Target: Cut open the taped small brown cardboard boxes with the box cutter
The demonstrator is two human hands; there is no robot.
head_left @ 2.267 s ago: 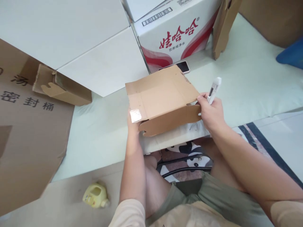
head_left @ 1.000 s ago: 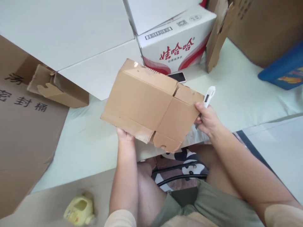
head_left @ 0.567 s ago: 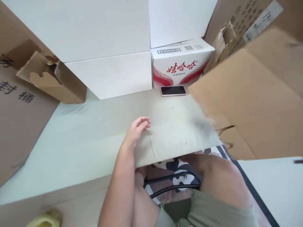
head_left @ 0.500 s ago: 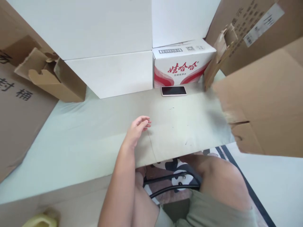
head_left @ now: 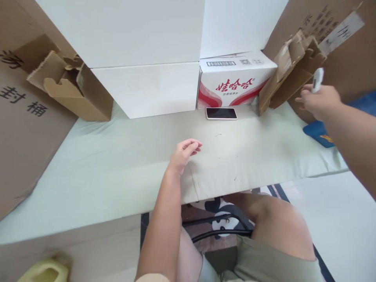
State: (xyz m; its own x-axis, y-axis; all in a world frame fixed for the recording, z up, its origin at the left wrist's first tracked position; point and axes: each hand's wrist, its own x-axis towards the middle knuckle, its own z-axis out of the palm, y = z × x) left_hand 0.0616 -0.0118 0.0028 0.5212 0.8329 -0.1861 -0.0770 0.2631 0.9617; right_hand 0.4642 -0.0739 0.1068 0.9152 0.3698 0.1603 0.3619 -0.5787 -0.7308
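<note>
My left hand [head_left: 188,152] is above the pale cloth surface [head_left: 147,156], its thumb and fingertips together and nothing visible between them. At the right, my right hand [head_left: 321,101] is closed around a small white tool with a dark slot [head_left: 317,80]; its exact kind is unclear. Just left of that hand, brown cardboard boxes [head_left: 289,74] with torn flaps lean upright by the white carton with red lettering [head_left: 235,84]. A phone with a dark screen [head_left: 221,113] lies flat in front of the carton.
Stacked white boxes [head_left: 147,90] stand at the back. To the left are an opened small cardboard box [head_left: 79,94] and a large printed carton [head_left: 26,145]. Something blue [head_left: 319,133] lies beneath my right forearm. A yellow plastic object [head_left: 44,272] is below the front edge.
The large cardboard piece has left the right foreground. My right hand has come into view with the white tool, and more cardboard shows beside the carton. My left hand has shifted slightly right in the picture.
</note>
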